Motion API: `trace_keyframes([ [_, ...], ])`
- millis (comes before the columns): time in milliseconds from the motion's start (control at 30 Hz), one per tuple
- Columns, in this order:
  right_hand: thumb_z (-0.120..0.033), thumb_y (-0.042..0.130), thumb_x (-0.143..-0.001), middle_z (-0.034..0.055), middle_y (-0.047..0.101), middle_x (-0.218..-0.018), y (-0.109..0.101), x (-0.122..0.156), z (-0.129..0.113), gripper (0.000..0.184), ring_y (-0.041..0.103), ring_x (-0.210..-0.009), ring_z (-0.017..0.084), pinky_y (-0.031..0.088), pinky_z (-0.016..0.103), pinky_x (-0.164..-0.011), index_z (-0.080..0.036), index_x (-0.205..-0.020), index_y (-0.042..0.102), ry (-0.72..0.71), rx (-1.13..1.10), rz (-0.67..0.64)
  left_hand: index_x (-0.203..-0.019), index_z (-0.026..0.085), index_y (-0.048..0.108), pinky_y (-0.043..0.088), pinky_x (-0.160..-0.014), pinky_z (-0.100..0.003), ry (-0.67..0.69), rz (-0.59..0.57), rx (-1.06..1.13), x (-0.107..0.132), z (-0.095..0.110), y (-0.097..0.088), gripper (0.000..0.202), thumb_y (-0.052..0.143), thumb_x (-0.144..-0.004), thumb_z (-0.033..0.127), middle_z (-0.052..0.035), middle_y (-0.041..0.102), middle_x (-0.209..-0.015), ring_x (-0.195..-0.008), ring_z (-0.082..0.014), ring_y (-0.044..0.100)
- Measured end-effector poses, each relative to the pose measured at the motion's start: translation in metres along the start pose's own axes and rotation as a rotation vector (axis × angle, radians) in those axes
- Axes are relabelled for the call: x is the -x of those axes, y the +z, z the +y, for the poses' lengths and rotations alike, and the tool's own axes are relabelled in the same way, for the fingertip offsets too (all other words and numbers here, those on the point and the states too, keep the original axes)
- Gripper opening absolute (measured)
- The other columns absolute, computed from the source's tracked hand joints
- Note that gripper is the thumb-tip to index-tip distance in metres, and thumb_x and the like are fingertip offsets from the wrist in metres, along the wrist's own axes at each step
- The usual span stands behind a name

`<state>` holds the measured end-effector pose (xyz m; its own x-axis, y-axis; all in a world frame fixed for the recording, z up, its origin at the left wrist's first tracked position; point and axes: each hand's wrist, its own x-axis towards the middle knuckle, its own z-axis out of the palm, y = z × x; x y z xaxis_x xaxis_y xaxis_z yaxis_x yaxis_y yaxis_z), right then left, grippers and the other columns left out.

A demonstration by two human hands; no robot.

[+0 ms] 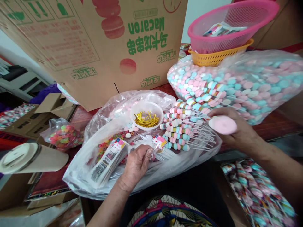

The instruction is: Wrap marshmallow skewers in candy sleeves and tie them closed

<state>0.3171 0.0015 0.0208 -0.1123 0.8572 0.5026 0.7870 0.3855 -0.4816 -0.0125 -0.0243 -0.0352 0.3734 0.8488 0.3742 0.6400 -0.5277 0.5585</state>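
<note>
A round, flat pink marshmallow disc sits in the right hand; the left hand pinches a clear cellophane sleeve with a colourful header.

Pretty sure this counted as a home packing workshop for candy. I had a big Macaron carton propped on the table, a huge bag of marshmallow skewers, stacked plastic baskets and a bowl of gold twist ties.
</note>
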Motion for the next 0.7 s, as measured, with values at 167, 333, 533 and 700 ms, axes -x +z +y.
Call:
trace_keyframes([
  [167,-0.030,0.054,-0.084,-0.0007,0.054,-0.064,0.045,0.014,-0.086,0.015,0.049,-0.058,0.013,0.042,0.024,-0.055,-0.019,-0.078,0.062,0.182,-0.436,-0.117,-0.083,0.018,0.061,0.045,-0.057,-0.023,0.069,-0.015,-0.179,-0.005,0.006,0.005,0.038,0.029,-0.098,0.034,-0.0035,0.064,-0.067,-0.060,-0.0137,0.061],
  [333,-0.035,0.067,-0.069,-0.0020,0.047,-0.058,0.097,0.017,-0.111,0.026,0.042,-0.058,0.011,0.035,0.023,-0.053,-0.017,-0.056,0.052,0.433,-0.718,-0.204,-0.079,0.018,0.060,0.042,-0.055,-0.022,0.063,-0.090,-0.239,0.002,0.004,-0.001,0.045,0.024,-0.099,0.036,-0.0038,0.063,-0.067,-0.057,-0.0127,0.058],
  [533,-0.050,0.071,-0.066,-0.0105,0.024,-0.045,0.101,0.018,-0.109,0.041,0.016,-0.040,0.004,0.014,0.021,-0.039,-0.019,-0.057,0.045,0.814,-1.226,-0.449,-0.084,0.018,0.063,0.043,-0.057,-0.021,0.123,-0.203,0.018,0.013,-0.005,-0.006,0.039,0.037,-0.096,0.044,-0.0038,0.065,-0.069,-0.061,-0.0123,0.059],
  [700,-0.043,0.063,-0.079,-0.0034,0.046,-0.058,0.062,0.018,-0.084,0.026,0.037,-0.048,0.008,0.029,0.021,-0.042,-0.018,-0.071,0.059,0.552,-0.781,-0.383,-0.080,0.017,0.061,0.041,-0.057,-0.020,0.084,-0.138,0.141,0.016,-0.013,-0.012,0.032,0.038,-0.097,0.032,-0.0016,0.062,-0.065,-0.059,-0.0107,0.056],
])
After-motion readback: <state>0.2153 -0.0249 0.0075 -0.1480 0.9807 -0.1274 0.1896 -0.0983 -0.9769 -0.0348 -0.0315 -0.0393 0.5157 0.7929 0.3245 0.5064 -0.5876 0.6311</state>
